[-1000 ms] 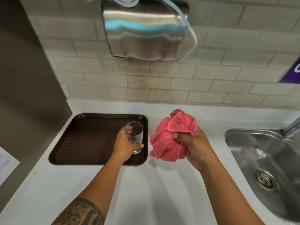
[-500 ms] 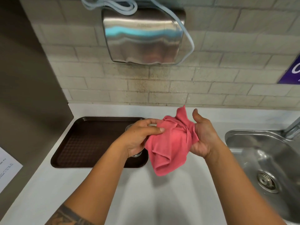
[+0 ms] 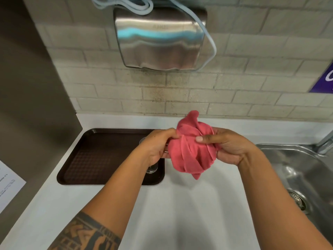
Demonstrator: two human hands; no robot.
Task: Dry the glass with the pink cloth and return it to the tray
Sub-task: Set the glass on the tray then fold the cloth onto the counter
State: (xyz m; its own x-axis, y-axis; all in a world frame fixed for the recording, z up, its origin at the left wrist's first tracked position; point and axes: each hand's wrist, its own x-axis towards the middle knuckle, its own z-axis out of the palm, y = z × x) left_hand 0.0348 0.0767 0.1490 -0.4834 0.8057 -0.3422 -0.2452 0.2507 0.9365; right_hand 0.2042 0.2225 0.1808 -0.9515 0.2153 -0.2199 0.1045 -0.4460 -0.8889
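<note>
Both hands hold the bunched pink cloth (image 3: 192, 156) above the white counter, just right of the brown tray (image 3: 100, 156). My left hand (image 3: 156, 147) pinches its left edge between thumb and fingers. My right hand (image 3: 230, 148) grips its right side, thumb pressed on top. The clear glass (image 3: 152, 168) stands upright at the tray's front right corner. My left hand hides most of it; only part of the rim and the base show. I cannot tell whether that hand touches it.
A steel sink (image 3: 306, 174) with a tap (image 3: 326, 143) lies to the right. A metal hand dryer (image 3: 160, 38) hangs on the brick wall above. A brown panel with a paper sheet (image 3: 9, 186) bounds the left.
My left hand let go of the glass on the tray and reached right to the cloth. My right hand, earlier holding the cloth alone, now shares it with the left.
</note>
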